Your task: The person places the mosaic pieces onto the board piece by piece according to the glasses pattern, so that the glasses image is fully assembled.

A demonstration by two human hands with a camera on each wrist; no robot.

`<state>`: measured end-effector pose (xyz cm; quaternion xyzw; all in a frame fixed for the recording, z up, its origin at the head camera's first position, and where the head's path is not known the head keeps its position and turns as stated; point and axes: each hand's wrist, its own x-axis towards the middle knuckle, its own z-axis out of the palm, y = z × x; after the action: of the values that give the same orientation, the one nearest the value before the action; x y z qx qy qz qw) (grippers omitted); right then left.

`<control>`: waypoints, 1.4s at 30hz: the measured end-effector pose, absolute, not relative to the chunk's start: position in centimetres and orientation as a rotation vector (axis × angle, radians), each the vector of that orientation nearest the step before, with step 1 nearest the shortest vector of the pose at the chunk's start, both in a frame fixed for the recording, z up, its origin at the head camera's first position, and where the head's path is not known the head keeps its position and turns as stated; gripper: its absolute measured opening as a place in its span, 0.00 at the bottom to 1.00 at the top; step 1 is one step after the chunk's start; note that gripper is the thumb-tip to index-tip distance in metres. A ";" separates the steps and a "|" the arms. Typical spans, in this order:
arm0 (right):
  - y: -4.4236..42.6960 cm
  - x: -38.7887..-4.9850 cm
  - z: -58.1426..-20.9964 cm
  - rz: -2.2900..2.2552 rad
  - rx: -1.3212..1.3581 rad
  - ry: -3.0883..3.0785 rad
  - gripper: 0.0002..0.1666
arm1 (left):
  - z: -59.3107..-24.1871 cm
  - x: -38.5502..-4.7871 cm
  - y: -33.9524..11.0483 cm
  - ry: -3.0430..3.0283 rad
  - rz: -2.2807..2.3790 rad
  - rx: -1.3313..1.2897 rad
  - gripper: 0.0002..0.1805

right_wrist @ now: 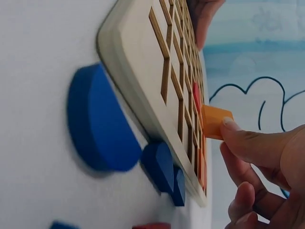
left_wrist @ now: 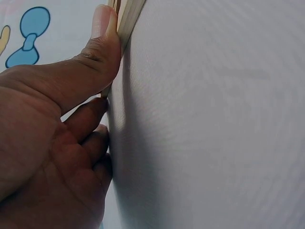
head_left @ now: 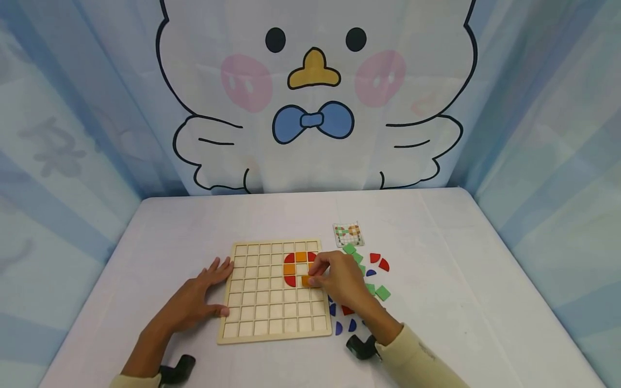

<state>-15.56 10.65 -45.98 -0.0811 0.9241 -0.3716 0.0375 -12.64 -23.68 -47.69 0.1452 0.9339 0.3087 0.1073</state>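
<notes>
A wooden grid board (head_left: pixel 257 310) lies on the table. Toward its upper right, red quarter-round pieces (head_left: pixel 290 281) and orange square pieces (head_left: pixel 289 269) sit in cells, partly hidden by the right hand. My right hand (head_left: pixel 342 277) pinches an orange square block (right_wrist: pixel 214 122) between thumb and fingertip; the block is tilted at the grid surface in the right wrist view. With thumb and fingers spread, my left hand (head_left: pixel 196 299) touches the board's left edge. Its thumb (left_wrist: pixel 102 43) presses against the wooden side in the left wrist view.
Right of the board lie green squares (head_left: pixel 383 293), red quarter-rounds (head_left: pixel 384 264) and blue half-rounds (head_left: pixel 338 327), some behind my right arm. A small pattern card (head_left: pixel 348 235) lies beyond the board's upper right corner. Curtains stand around the white table (head_left: pixel 475 302).
</notes>
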 end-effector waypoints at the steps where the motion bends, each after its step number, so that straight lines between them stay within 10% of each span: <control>1: 10.5 -15.6 -46.0 -1.141 -0.248 2.835 0.13 | -47.7 -12.6 -23.7 2.747 0.906 0.424 0.61; 42: 9.6 -16.2 -46.3 -0.992 -0.303 2.833 0.06 | -47.9 -12.6 -23.6 2.748 0.894 0.390 0.62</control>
<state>-16.22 9.60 -46.34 -0.1001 0.9373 -0.3280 0.0623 -12.60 -23.64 -47.91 0.1329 0.9364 0.3047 0.1125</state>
